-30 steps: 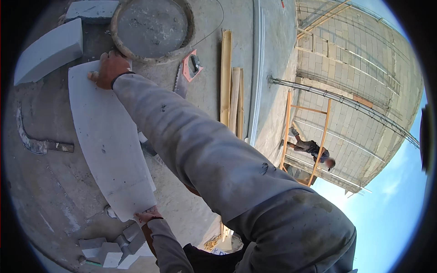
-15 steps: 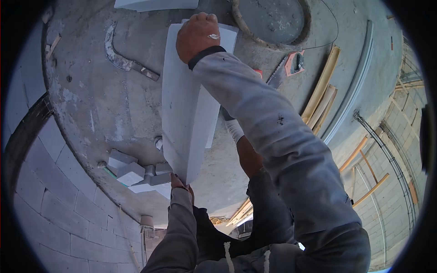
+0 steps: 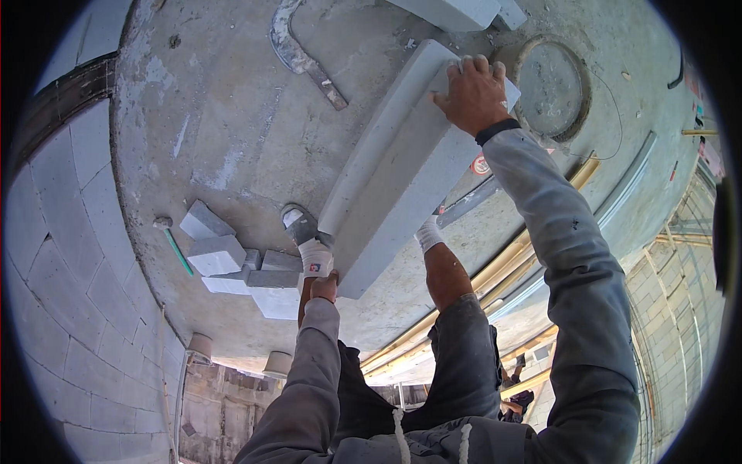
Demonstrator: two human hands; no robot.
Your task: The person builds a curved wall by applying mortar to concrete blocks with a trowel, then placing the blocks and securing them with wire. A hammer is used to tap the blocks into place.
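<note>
A long pale grey concrete building block [image 3: 413, 185] slants in front of me, held at both ends. Over its far upper end my right hand [image 3: 473, 97] is closed, with fingers spread across the top face. My left hand [image 3: 325, 287] grips the near lower corner, its fingers partly hidden. Alongside its left face lies another pale long block [image 3: 384, 139]; I cannot tell whether the two touch. My two feet in white socks [image 3: 315, 257] stand either side of the held block.
Cut block pieces [image 3: 216, 255] are piled at the left near the block wall [image 3: 77, 309]. A curved metal tool [image 3: 301, 50] lies ahead. A round tub [image 3: 550, 85] stands beyond my right hand. Long planks [image 3: 495, 271] lie right. Another block [image 3: 456, 11] is at the far edge.
The held block's far end has swung right and the block has rolled over, showing another face. My right hand moved right with it. The second block now shows on its left.
</note>
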